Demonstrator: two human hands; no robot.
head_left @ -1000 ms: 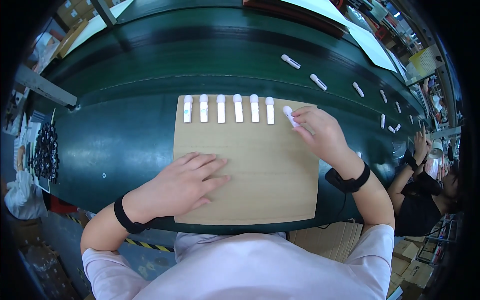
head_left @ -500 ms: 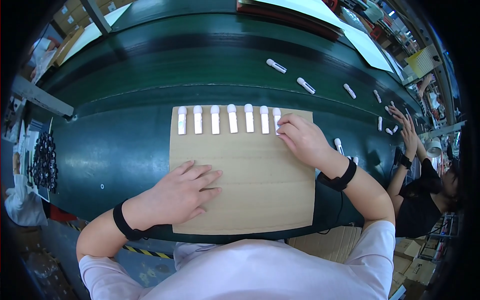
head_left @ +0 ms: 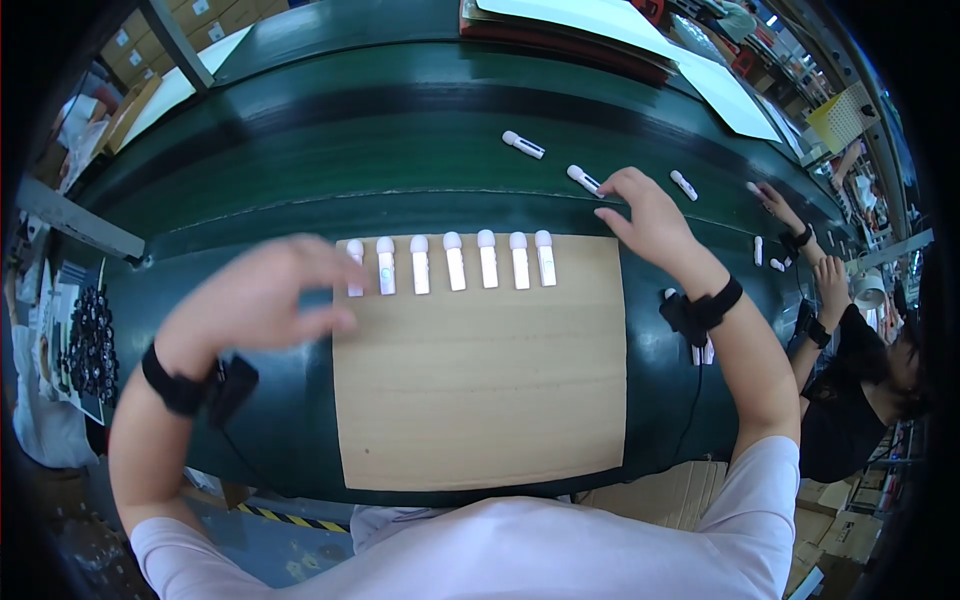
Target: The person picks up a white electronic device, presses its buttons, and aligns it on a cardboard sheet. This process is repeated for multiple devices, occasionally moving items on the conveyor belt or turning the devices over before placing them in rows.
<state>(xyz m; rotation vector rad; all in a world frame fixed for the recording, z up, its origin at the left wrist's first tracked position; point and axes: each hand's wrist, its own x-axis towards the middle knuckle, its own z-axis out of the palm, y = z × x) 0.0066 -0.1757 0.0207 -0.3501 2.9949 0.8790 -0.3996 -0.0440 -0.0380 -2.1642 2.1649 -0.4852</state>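
Several small white stick-shaped devices with rounded heads (head_left: 487, 258) stand out in a row along the far edge of a brown cardboard sheet (head_left: 480, 390). My right hand (head_left: 650, 222) reaches over the green belt, thumb and fingers apart, its fingertips beside a white device with a dark strip (head_left: 584, 180). Whether they touch it I cannot tell. Blurred by motion, my left hand (head_left: 250, 300) hovers near the sheet's far left corner, partly covering the leftmost device (head_left: 356, 262). Its thumb and fingers are apart, with nothing visible between them.
More white devices lie on the belt, one (head_left: 523, 145) farther off and another (head_left: 684, 185) to the right. A co-worker's hand (head_left: 780, 207) reaches onto the belt at the right. Dark small parts (head_left: 90, 345) are heaped at far left. Papers (head_left: 720, 90) lie at the back.
My right hand has let go of the device at the row's right end and moved out over the belt. My left hand has lifted off the cardboard toward the far left. Belt devices have shifted left.
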